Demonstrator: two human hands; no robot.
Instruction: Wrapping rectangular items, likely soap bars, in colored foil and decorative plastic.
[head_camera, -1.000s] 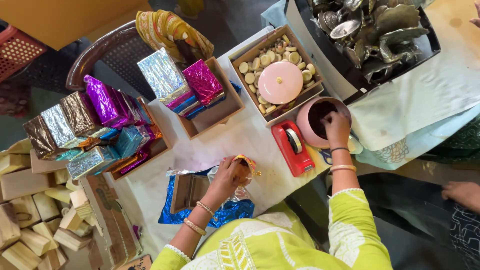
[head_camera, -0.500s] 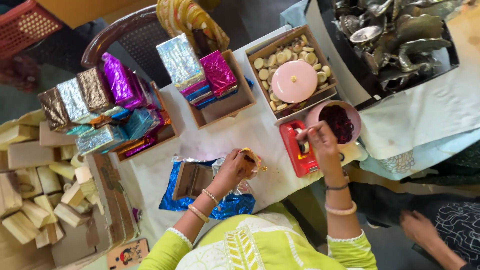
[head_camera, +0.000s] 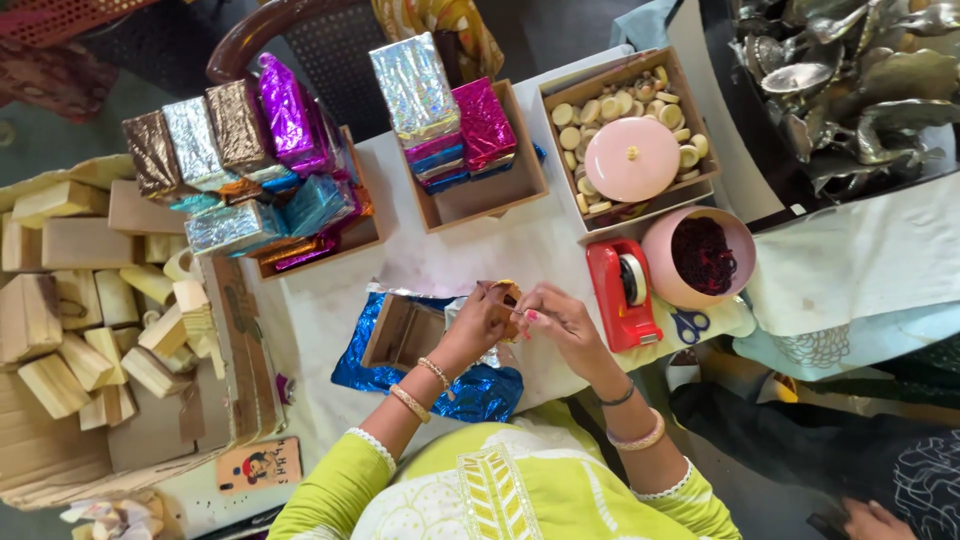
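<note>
My left hand (head_camera: 478, 322) grips a small brown round piece (head_camera: 506, 294) just above an open wooden box (head_camera: 402, 332) that lies on blue foil (head_camera: 478, 392). My right hand (head_camera: 556, 316) meets it from the right, fingertips pinching something thin, hard to make out, against the piece. A red tape dispenser (head_camera: 620, 292) stands just right of my hands, and a pink bowl (head_camera: 664, 262) with dark red thread in it sits beyond that.
Foil-wrapped boxes fill two cardboard trays (head_camera: 280, 170) (head_camera: 452, 120). A third tray (head_camera: 690, 90) holds pale discs and a pink lid (head_camera: 632, 158). Bare wooden boxes (head_camera: 80, 330) pile at the left. Metal ware (head_camera: 850, 80) lies top right. Another person's hand (head_camera: 872, 520) shows bottom right.
My right hand has left the pink bowl and come back to join my left hand at the small piece. The left hand has stayed over the box.
</note>
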